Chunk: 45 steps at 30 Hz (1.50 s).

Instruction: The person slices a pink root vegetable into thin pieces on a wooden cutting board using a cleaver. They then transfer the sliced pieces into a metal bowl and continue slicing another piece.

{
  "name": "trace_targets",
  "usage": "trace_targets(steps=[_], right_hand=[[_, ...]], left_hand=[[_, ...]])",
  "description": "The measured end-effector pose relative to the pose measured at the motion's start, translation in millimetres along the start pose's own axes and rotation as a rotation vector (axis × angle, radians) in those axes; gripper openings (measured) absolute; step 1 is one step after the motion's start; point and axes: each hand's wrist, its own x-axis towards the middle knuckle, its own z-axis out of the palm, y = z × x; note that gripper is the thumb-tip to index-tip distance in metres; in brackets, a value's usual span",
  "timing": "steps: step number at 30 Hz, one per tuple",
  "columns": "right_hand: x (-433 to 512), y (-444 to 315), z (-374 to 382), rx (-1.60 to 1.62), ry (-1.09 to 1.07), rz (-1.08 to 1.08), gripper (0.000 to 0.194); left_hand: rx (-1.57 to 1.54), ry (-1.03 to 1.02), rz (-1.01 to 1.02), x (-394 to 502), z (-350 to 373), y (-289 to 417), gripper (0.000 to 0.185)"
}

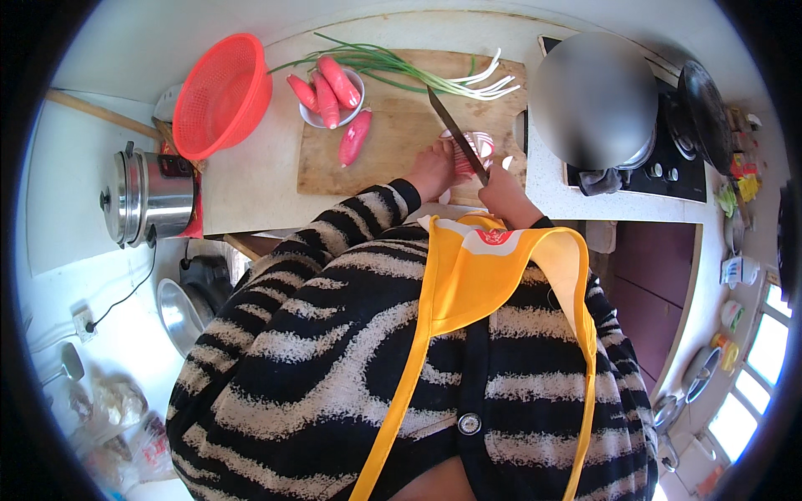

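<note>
My right hand [503, 195] grips a kitchen knife [456, 133], its dark blade slanting up and left across the wooden cutting board [388, 150]. Under and beside the blade sits a sliced red-skinned radish [481, 144], its cut faces white. My left hand [433, 169] rests on the radish's left side, fingers curled close to the blade. One loose slice [507, 162] lies to the right on the board. A whole radish [355, 139] lies farther left. Behind it, several radishes [327, 100] fill a white bowl [346, 119]. Long green onions [432, 76] stretch along the board's back edge.
A red plastic colander [219, 100] leans at the back left, near a steel electric cooker [153, 197]. To the right is a gas stove [664, 181] with a wok-like black pan [705, 119] tilted up. A blurred round patch hides part of the stove.
</note>
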Motion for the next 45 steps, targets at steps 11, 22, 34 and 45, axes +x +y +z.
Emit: trace_targets(steps=[11,22,34,45], right_hand=[[12.3,15.2,19.6,-0.021,0.149,-0.033,0.036],[-26.1,-7.6,-18.5,0.09,0.062,-0.044,0.033],[-26.7,-16.5,-20.5,0.09,-0.009,0.016,0.032],[4.7,-2.5,-18.9,0.034,-0.091,0.008,0.026]], left_hand=[[0.006,-0.035,-0.033,1.1,-7.1,4.6,0.086],[-0.054,-0.044,-0.065,-10.0,-9.6,-9.6,0.058],[-0.085,0.014,-0.038,-11.8,-6.2,-1.8,0.053],[-0.179,-0.048,-0.086,-8.9,-11.3,7.3,0.056]])
